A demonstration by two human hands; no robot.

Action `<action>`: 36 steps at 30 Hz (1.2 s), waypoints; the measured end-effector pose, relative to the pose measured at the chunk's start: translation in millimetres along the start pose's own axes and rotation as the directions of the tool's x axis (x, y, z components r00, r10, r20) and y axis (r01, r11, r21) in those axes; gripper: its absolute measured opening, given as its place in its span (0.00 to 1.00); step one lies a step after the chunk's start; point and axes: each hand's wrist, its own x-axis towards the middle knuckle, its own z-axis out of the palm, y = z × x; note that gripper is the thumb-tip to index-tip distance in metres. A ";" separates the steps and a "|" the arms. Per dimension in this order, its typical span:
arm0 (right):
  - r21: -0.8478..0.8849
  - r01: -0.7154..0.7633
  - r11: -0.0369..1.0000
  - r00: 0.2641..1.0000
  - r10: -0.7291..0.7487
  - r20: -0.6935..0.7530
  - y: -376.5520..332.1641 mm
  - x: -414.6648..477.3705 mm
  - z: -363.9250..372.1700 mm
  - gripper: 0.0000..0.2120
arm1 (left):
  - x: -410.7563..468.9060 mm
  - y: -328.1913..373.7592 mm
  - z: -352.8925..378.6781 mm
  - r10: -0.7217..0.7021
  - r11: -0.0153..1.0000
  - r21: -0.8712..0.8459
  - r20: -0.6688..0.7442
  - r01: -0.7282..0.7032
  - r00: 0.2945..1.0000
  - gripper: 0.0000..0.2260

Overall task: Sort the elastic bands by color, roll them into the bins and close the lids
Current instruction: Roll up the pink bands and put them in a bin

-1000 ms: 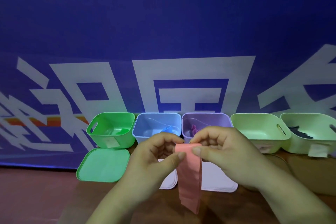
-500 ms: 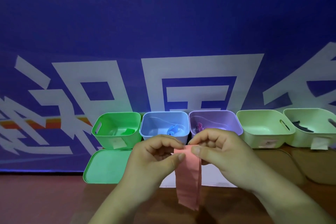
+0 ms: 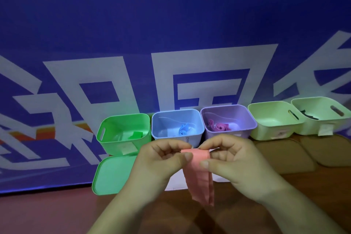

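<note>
A salmon-pink elastic band (image 3: 199,175) hangs in front of me, its top edge turned over into a small roll. My left hand (image 3: 161,161) and my right hand (image 3: 230,161) pinch that rolled top between thumbs and fingers. Behind them stands a row of open bins: a green bin (image 3: 121,144) with a green band, a blue bin (image 3: 197,119) with a rolled blue band (image 3: 183,130), a purple bin (image 3: 247,121) with rolled pink bands (image 3: 220,127), a pale green bin (image 3: 273,129) and a second pale green bin (image 3: 321,118) holding something dark.
A green lid (image 3: 112,175) lies flat in front of the green bin. White lids (image 3: 176,184) show partly beneath my hands. Two brownish lids (image 3: 284,156) lie before the pale green bins. A blue banner with white characters (image 3: 171,43) rises right behind the bins.
The band's free end has shortened as my fingers turn its top over into a roll. The view has shifted slightly, so the bins sit further right and lower.
</note>
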 end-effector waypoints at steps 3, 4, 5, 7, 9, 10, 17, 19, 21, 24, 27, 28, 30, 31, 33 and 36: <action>0.029 0.001 1.000 0.998 0.000 -0.058 4.4 4.0 10.7 0.13 | 1.7 -5.4 -10.6 0.021 0.999 0.031 0.025 -0.021 0.999 0.07; 0.037 -0.002 0.999 0.998 0.005 -0.070 4.2 5.0 14.1 0.13 | 2.0 -6.3 -13.7 0.031 0.999 0.030 0.032 -0.032 0.999 0.07; 0.039 -0.002 0.999 0.997 0.005 -0.079 3.7 6.3 17.4 0.13 | 2.7 -6.9 -16.6 0.039 0.999 0.021 0.041 -0.040 0.998 0.08; 0.031 -0.001 1.000 0.995 0.004 -0.099 3.5 9.9 22.4 0.13 | 4.5 -8.6 -22.6 0.051 0.999 0.003 0.066 -0.051 0.997 0.10; 0.026 -0.013 1.000 0.993 0.016 -0.116 3.9 13.8 25.1 0.13 | 7.3 -12.1 -27.8 0.073 0.997 0.009 0.084 -0.074 0.994 0.13; 0.019 -0.024 1.000 0.993 0.026 -0.119 3.8 15.3 26.6 0.13 | 8.5 -13.3 -29.8 0.085 0.996 0.012 0.093 -0.086 0.992 0.13; -0.036 -0.050 0.998 0.985 0.043 -0.168 12.7 24.6 33.5 0.11 | 10.7 -21.2 -37.0 0.087 0.995 -0.065 0.134 -0.079 0.987 0.13; -0.031 -0.057 0.998 0.985 0.051 -0.167 15.4 26.8 36.0 0.10 | 12.0 -22.6 -38.4 0.080 0.996 -0.057 0.125 -0.073 0.989 0.13; -0.007 -0.068 0.998 0.980 0.065 -0.185 18.1 27.9 37.9 0.11 | 13.4 -22.4 -39.4 0.074 0.996 -0.048 0.119 -0.069 0.990 0.13; 0.017 -0.084 0.996 0.978 0.085 -0.190 20.9 28.0 38.5 0.09 | 15.2 -21.6 -39.4 0.076 0.997 -0.030 0.118 -0.073 0.990 0.13; 0.040 -0.074 0.996 0.979 0.080 -0.187 22.3 28.6 36.4 0.07 | 17.1 -21.7 -36.8 0.068 0.997 -0.049 0.121 -0.063 0.990 0.12; 0.048 -0.068 0.997 0.978 0.076 -0.194 21.8 28.4 35.8 0.08 | 17.4 -21.3 -35.4 0.063 0.997 -0.057 0.121 -0.057 0.991 0.12; 0.042 -0.051 0.998 0.977 0.059 -0.205 21.3 27.2 34.6 0.09 | 17.3 -20.6 -32.9 0.048 0.997 -0.073 0.120 -0.040 0.992 0.11; 0.027 -0.042 0.999 0.977 0.047 -0.207 21.0 25.9 33.6 0.10 | 17.3 -20.5 -31.9 0.041 0.996 -0.080 0.117 -0.032 0.992 0.11; -0.006 -0.033 0.999 0.980 0.031 -0.196 21.0 23.4 31.5 0.12 | 17.4 -20.5 -30.4 0.032 0.997 -0.077 0.104 -0.024 0.994 0.11; -0.023 -0.019 1.000 0.983 0.014 -0.184 23.1 20.6 30.3 0.15 | 17.6 -18.7 -28.0 0.030 0.997 -0.074 0.080 -0.024 0.996 0.10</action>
